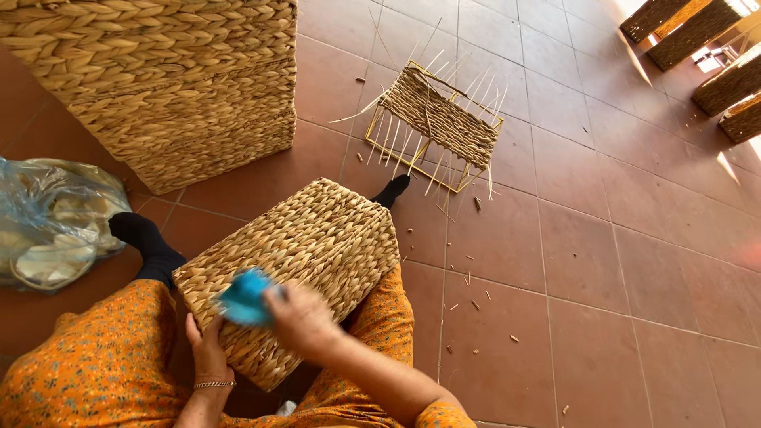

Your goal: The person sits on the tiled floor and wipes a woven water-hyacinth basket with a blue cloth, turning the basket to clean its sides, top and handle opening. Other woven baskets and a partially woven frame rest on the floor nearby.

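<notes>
A woven straw basket point(317, 246) rests upside down between my knees on the tiled floor. My left hand point(206, 349) presses against its near side, fingers flat, steadying it. My right hand point(305, 321) grips a small blue tool point(244, 297), blurred by motion, held against the basket's near corner. Orange patterned trousers and black socks frame the basket on both sides.
A large woven basket point(174, 87) stands at the back left. A half-woven piece on a yellow wire frame point(432, 127) lies ahead. A clear plastic bag of straw point(51, 218) sits at the left. More baskets point(705, 47) stand top right. Straw scraps litter the tiles.
</notes>
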### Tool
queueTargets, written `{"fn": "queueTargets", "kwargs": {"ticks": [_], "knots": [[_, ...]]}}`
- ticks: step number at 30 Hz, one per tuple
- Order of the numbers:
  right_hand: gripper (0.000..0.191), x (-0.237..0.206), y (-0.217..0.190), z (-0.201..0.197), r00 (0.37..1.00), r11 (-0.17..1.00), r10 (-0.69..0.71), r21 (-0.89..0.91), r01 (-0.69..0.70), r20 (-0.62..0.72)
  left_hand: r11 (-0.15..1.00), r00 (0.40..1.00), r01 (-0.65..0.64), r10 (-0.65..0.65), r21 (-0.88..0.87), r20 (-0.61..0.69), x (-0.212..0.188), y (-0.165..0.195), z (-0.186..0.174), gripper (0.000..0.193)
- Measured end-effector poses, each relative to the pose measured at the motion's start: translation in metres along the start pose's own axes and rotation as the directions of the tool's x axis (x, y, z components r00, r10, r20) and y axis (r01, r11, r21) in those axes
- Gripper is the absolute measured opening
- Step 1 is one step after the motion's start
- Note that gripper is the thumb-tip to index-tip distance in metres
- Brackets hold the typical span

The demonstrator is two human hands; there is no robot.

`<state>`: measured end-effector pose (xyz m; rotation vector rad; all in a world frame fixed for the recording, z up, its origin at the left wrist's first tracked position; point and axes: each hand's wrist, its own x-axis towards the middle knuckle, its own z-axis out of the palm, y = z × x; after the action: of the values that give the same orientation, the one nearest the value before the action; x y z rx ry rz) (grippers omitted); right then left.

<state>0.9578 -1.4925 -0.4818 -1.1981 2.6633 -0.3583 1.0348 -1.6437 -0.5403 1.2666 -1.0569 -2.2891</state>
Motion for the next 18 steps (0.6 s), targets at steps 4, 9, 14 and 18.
{"fn": "queueTargets", "kwargs": {"ticks": [4,9,14,18], "knots": [[0.042,-0.009,-0.023,0.007,0.968,0.972,-0.231,0.028,0.235,-0.101,0.993,0.99,-0.11,0.105,0.044,0.097,-0.011,0.009,0.004,0.08],[0.03,0.037,0.093,-0.018,0.964,0.966,0.228,-0.096,-0.242,-0.136,0.964,0.964,-0.226,0.2,0.141,0.177,-0.02,0.019,0.007,0.076],[0.048,0.052,0.192,-0.062,0.771,0.797,0.547,-0.078,-0.599,-0.326,0.949,0.963,-0.237,0.202,0.207,0.177,-0.028,0.025,0.014,0.077],[0.047,0.063,0.17,-0.06,0.809,0.809,0.49,-0.177,-0.561,-0.324,0.914,0.962,-0.259,0.216,0.313,0.165,-0.029,0.028,0.014,0.077]]}}
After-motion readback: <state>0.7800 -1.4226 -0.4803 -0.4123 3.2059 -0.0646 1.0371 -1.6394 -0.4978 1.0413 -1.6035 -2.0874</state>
